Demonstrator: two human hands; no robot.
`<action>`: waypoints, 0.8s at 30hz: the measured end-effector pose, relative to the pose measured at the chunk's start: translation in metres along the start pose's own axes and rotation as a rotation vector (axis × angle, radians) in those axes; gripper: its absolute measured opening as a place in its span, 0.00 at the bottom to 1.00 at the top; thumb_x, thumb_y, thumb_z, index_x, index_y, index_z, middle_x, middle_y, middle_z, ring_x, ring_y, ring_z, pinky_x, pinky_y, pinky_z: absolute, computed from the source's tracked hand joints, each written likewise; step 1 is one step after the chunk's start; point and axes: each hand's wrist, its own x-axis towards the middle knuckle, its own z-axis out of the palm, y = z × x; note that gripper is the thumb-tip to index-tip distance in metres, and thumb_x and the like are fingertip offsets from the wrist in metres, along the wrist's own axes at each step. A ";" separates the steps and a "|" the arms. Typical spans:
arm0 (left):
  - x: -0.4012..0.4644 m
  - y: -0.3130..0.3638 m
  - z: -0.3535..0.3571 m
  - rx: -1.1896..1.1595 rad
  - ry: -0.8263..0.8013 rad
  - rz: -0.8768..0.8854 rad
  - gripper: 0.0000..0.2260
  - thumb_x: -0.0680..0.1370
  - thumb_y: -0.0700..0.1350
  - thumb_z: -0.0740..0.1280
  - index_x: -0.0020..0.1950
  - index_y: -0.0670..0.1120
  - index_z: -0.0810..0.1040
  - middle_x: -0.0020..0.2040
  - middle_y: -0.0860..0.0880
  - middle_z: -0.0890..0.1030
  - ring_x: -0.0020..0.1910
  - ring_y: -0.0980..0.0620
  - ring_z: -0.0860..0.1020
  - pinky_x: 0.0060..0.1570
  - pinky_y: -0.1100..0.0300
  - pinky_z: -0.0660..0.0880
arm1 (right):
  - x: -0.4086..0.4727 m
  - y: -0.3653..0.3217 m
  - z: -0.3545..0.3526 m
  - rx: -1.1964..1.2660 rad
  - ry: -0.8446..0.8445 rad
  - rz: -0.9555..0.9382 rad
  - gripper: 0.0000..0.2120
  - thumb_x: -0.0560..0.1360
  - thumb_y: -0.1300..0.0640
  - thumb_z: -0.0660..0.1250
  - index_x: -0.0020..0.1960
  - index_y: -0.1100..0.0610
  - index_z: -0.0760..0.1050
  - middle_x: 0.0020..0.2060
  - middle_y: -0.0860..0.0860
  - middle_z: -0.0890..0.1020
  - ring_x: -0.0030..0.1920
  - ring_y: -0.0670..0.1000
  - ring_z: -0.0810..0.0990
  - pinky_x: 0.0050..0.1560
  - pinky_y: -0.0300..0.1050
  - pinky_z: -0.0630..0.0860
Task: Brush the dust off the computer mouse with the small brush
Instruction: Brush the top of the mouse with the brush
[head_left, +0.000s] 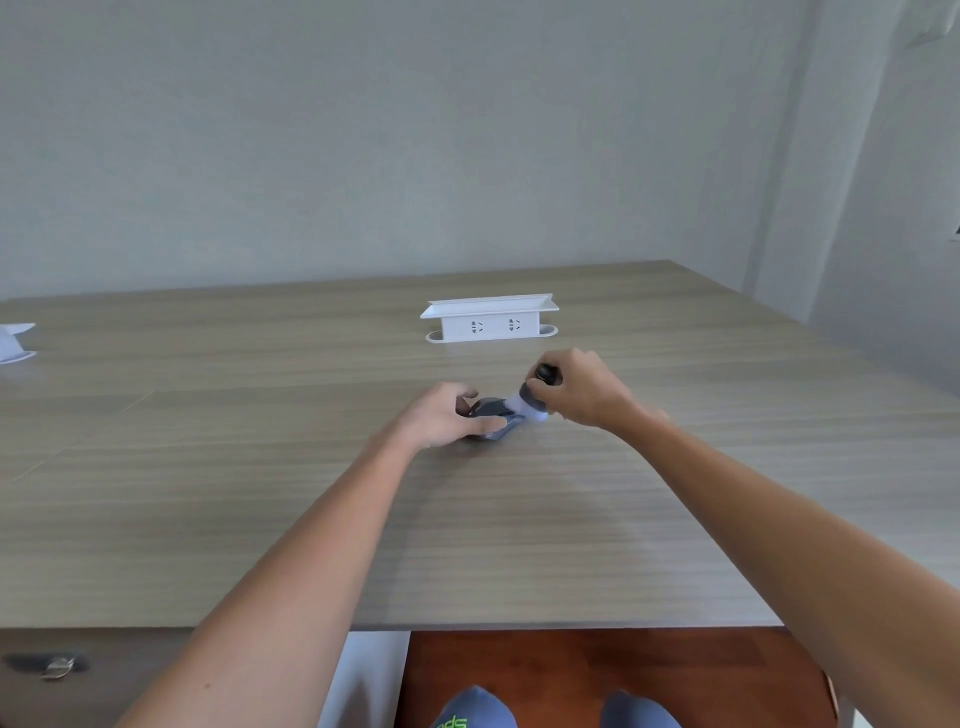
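Both forearms reached forward from the near edge of the table (260, 519) toward its middle. There the left hand (441, 415) clasped the computer mouse (491, 410), steadying it on the surface. From the right, the right hand (582, 389) gripped the small brush (540, 387), its pale bristles slanting down-left onto the mouse's right side. A white socket box (491, 319) stood farther back.
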 end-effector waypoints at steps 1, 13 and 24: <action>0.000 0.001 0.000 -0.009 0.007 -0.008 0.29 0.71 0.59 0.74 0.68 0.48 0.75 0.51 0.50 0.81 0.53 0.50 0.79 0.52 0.58 0.73 | 0.001 0.001 0.001 0.004 0.035 0.002 0.07 0.75 0.59 0.66 0.45 0.59 0.83 0.36 0.50 0.83 0.32 0.48 0.76 0.28 0.32 0.69; 0.002 -0.001 0.007 -0.120 0.023 0.046 0.13 0.80 0.46 0.67 0.62 0.42 0.80 0.55 0.48 0.83 0.53 0.51 0.80 0.59 0.60 0.73 | -0.008 0.017 0.002 0.057 0.094 0.055 0.07 0.74 0.58 0.67 0.45 0.59 0.83 0.34 0.50 0.85 0.34 0.51 0.80 0.35 0.46 0.80; 0.006 -0.005 0.006 -0.127 0.029 0.065 0.11 0.79 0.48 0.68 0.57 0.44 0.83 0.54 0.48 0.85 0.52 0.51 0.80 0.58 0.56 0.74 | -0.006 -0.002 0.001 0.049 -0.065 -0.024 0.07 0.75 0.58 0.68 0.45 0.61 0.83 0.28 0.49 0.83 0.25 0.49 0.79 0.29 0.38 0.76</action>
